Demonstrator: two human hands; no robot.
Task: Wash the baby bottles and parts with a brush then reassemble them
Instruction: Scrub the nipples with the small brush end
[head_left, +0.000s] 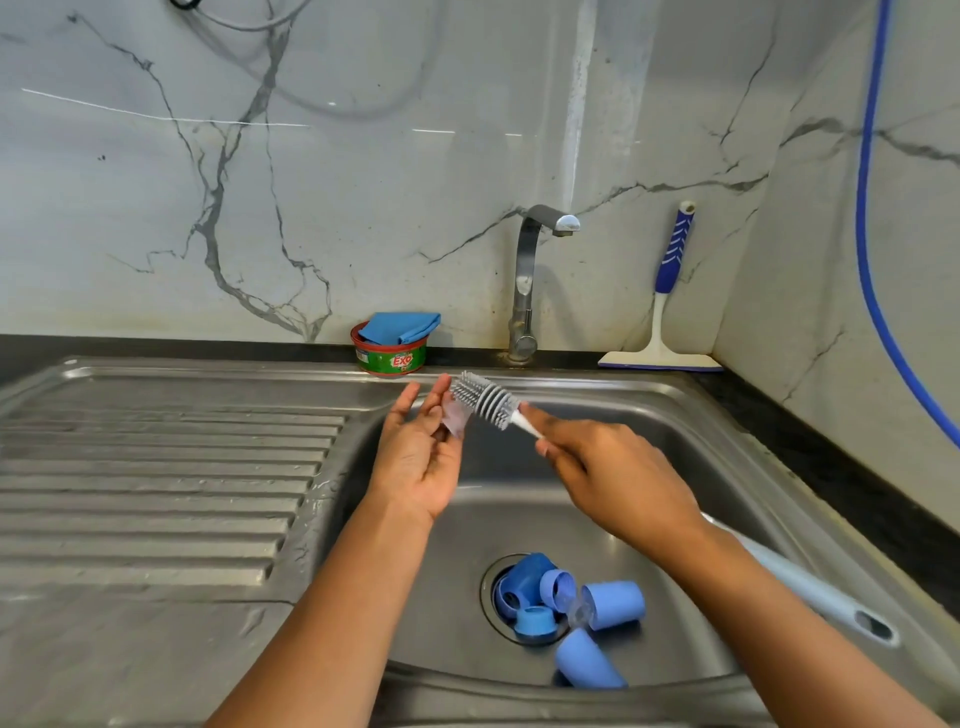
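Note:
My left hand (415, 457) is held palm up over the sink, fingers mostly straight, with a small clear nipple (457, 418) lying against its fingers. My right hand (608, 478) grips the white handle of a grey bottle brush (485, 397), whose bristled head touches the nipple. The handle's long end (831, 597) runs back under my right forearm. Down in the basin, around the drain, lie several blue bottle parts: a dark blue collar piece (530, 574), a small blue ring (535, 621), and two light blue caps (613, 605) (587, 662).
The steel sink (701, 415) has a ribbed drainboard (156, 483) at left. A tap (524, 291) stands at the back, no water running. A red-green soap tub with a blue cloth (395, 345) sits behind the rim. A squeegee (665, 317) leans in the right corner.

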